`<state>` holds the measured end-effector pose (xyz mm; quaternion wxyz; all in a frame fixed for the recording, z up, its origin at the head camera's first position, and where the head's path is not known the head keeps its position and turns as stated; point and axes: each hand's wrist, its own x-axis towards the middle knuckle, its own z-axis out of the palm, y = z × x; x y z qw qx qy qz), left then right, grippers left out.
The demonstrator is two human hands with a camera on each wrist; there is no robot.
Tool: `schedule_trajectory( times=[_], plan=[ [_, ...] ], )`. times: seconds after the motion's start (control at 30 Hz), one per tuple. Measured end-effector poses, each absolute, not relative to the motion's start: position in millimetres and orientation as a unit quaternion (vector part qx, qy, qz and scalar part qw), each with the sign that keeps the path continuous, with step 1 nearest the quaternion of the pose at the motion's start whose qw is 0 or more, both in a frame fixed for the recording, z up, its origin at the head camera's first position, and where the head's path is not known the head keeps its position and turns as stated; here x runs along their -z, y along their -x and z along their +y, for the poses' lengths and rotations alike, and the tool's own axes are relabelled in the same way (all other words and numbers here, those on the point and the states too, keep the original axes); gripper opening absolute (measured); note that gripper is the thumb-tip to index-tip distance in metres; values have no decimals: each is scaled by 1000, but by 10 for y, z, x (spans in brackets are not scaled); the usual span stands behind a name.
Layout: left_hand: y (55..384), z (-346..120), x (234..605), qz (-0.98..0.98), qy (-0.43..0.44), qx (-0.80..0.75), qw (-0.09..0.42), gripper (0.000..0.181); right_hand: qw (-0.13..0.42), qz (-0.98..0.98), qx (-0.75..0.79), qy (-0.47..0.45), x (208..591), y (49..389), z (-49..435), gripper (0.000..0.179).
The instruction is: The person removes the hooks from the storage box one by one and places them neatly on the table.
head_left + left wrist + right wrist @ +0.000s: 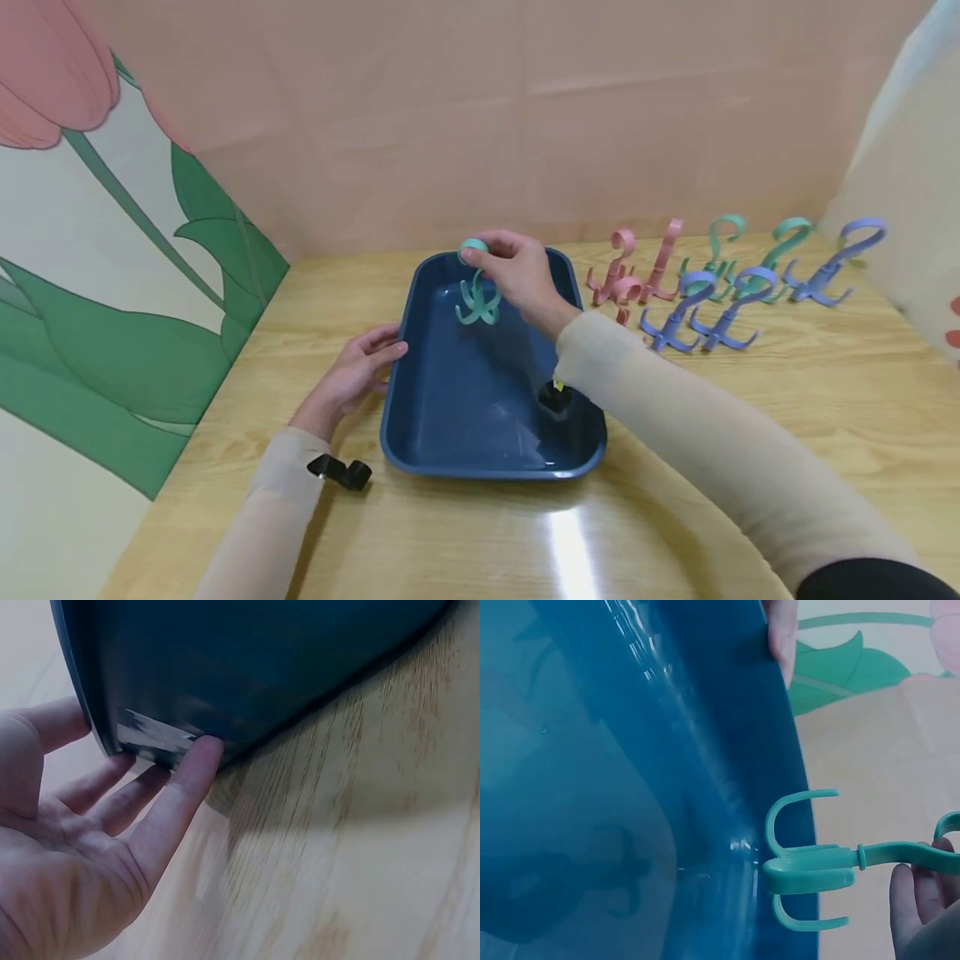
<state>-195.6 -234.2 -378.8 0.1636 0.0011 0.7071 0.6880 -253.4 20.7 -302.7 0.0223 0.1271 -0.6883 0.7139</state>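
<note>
My right hand (525, 271) pinches the curled top of a mint-green hook hanger (478, 304) over the far part of a blue tray (480, 392). In the right wrist view, the upturned prongs of the green hanger (810, 870) overlap the tray wall (735, 712). At the tray's left side, my left hand (351, 375) holds the wall, thumb at the rim. In the left wrist view, fingers (176, 802) of that hand press low on the tray's outer wall (247, 675); the thumb tip is hidden behind the rim.
Right of the tray stand several hook hangers: pink ones (663, 258), green ones (787, 242) and purple ones (828, 267). A pink wall (487, 125) rises behind the wooden table (810, 400), and a flower-printed panel (135, 275) is at the left.
</note>
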Motion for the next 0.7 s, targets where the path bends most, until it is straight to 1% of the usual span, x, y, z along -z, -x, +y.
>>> schedule_trajectory(
  times=[0.23, 0.53, 0.7],
  plan=[
    [1934, -2342, 3788, 720, 4, -675, 161, 49, 54, -671, -726, -143, 2885, 2385, 391, 29],
    [1928, -2350, 3796, 713, -5, -683, 161, 51, 70, -678, -714, -159, 2728, 2180, 726, 35],
    [1918, -2350, 3792, 713, -5, -683, 160, 53, 93, -683, -705, -169, 2672, 2071, 926, 32]
  ],
)
